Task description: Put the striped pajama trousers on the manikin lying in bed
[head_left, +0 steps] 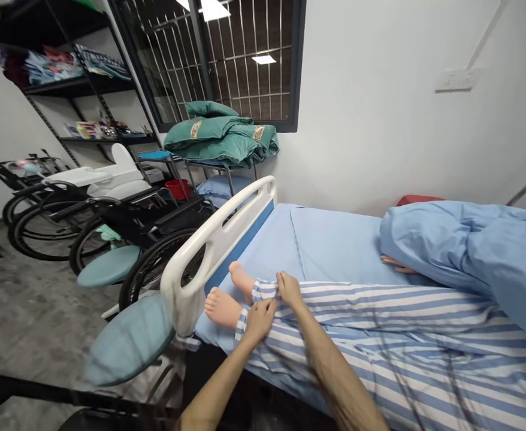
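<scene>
A manikin lies on the bed in blue-and-white striped trousers [348, 296], its bare feet [222, 307] close to the white footboard. My left hand [259, 321] is on the near trouser leg just above the ankle, its fingers curled and closed on the cloth. On the far trouser leg, a little further up, my right hand [289, 290] grips the fabric with bent fingers. Both forearms reach in from the bottom edge. Loose dark strands of hair blur across the lower part of the view.
The footboard [186, 263] rises beyond the feet. A bunched blue quilt [460, 245] covers the manikin's upper part at right. Several wheelchairs [155, 221] and round stools [128, 341] stand left of the bed. Green folded bedding [222, 137] lies under the window.
</scene>
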Demonstrator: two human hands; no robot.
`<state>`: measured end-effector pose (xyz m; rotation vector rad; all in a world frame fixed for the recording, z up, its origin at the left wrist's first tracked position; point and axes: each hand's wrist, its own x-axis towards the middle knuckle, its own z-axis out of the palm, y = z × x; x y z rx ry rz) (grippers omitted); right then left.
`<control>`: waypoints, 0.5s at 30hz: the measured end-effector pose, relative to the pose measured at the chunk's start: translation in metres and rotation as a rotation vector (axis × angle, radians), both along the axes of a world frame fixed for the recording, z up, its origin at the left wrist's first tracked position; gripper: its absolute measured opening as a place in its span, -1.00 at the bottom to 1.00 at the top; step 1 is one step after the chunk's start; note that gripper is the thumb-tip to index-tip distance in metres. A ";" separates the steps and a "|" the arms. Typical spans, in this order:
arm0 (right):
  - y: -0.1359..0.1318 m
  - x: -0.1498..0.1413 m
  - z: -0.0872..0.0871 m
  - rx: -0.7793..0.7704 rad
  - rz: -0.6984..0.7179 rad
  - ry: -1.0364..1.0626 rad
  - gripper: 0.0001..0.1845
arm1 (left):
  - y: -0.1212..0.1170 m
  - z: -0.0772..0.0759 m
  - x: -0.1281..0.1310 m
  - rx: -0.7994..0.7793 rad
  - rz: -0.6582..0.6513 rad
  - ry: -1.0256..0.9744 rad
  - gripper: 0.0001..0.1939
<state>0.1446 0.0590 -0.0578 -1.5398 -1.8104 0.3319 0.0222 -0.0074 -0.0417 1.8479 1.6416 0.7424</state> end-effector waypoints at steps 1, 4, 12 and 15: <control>0.000 0.002 -0.001 0.008 0.002 0.023 -0.59 | 0.005 0.005 0.000 -0.025 -0.044 -0.080 -0.59; 0.002 0.005 0.001 0.020 -0.051 0.162 -0.58 | 0.027 0.032 0.004 -0.055 -0.175 -0.330 -0.55; 0.004 0.005 0.004 0.032 -0.105 0.515 -0.55 | 0.087 0.042 0.045 0.073 0.126 -0.237 -0.47; 0.006 0.006 0.004 0.014 -0.094 0.603 -0.56 | 0.091 0.016 0.054 0.045 0.111 -0.083 -0.52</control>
